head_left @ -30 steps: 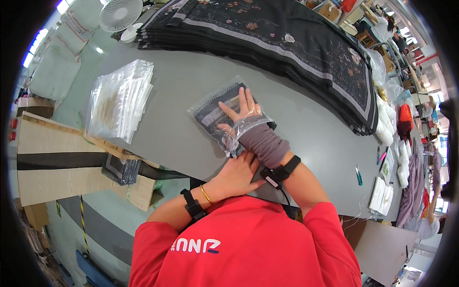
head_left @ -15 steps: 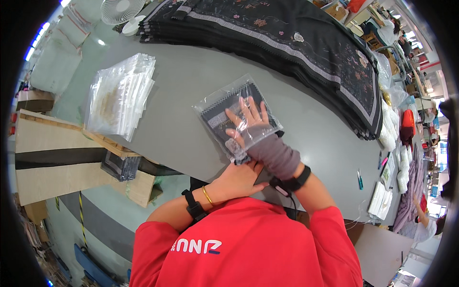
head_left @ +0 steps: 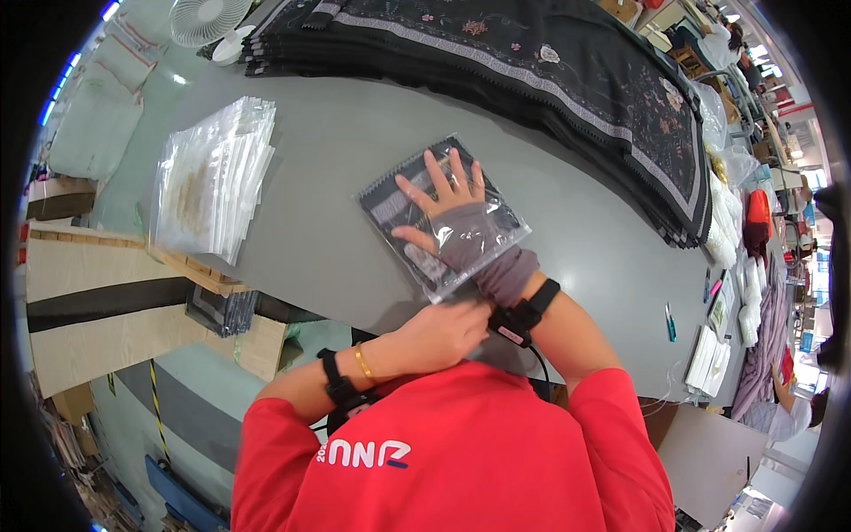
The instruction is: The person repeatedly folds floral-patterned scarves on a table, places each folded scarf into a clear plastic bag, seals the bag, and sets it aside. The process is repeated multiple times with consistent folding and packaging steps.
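Observation:
A folded black patterned cloth (head_left: 383, 208) with a zigzag edge lies in a clear plastic bag (head_left: 434, 285) on the grey table. My right hand (head_left: 450, 191) is inside this bag, palm down over the cloth, fingers spread. A loose grey sleeve (head_left: 510, 277) covers its wrist and part of the palm. Close to the bag's near end, my left hand (head_left: 448, 326) is closed, its fingertips by the right wrist. What those fingers pinch, if anything, is hidden.
A stack of clear plastic bags (head_left: 213, 177) lies at the left. Layered black floral cloths (head_left: 496, 66) spread along the table's far side. At the right are teal snips (head_left: 670, 324), white packets (head_left: 707, 362) and a purple cloth (head_left: 761, 355). A wooden board structure (head_left: 106, 332) adjoins the left edge.
My right hand has pushed deeper into the bag, and the cloth now fills more of its far end. The left hand has drawn its fingers together near the right wrist.

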Demonstrator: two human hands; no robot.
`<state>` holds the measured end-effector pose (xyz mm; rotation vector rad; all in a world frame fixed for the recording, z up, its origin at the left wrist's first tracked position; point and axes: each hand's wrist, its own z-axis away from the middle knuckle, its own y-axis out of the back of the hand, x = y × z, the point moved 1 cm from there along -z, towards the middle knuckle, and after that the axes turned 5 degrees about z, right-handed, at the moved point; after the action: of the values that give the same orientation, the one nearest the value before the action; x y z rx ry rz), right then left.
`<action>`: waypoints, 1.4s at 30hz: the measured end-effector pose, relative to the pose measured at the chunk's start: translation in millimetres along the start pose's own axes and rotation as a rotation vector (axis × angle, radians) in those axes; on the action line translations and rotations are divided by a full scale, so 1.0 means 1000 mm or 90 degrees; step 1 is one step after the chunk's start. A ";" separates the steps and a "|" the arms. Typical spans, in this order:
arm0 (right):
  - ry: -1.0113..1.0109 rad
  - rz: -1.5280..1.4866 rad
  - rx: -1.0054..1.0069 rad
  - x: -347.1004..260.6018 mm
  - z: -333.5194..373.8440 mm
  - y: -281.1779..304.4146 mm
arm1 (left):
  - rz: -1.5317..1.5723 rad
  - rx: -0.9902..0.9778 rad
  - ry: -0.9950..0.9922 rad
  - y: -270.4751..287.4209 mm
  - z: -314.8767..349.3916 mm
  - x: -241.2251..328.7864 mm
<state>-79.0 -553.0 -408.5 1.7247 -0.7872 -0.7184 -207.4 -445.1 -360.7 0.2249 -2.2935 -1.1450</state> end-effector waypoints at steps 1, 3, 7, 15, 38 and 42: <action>0.003 0.000 -0.004 0.002 0.003 0.002 | 0.045 0.071 -0.093 0.016 -0.001 -0.001; 0.020 -0.027 -0.024 0.006 0.007 0.002 | 0.063 0.188 -0.082 0.044 -0.011 -0.033; 0.032 -0.100 0.015 0.007 0.011 0.009 | 0.156 0.048 0.154 0.046 -0.035 -0.134; -0.114 -0.009 -0.151 -0.009 0.085 0.053 | -0.059 -0.073 0.064 0.009 -0.024 -0.157; -0.062 -0.029 0.028 0.059 0.125 0.052 | 0.031 -0.310 -0.100 0.046 -0.001 -0.061; -0.002 -0.019 0.057 0.045 0.125 0.066 | -0.126 -0.188 -0.206 0.037 0.025 -0.061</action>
<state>-160.1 -673.9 -381.8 1.8199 -0.8086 -0.7150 -167.2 -381.7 -368.1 0.1651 -2.3729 -1.7120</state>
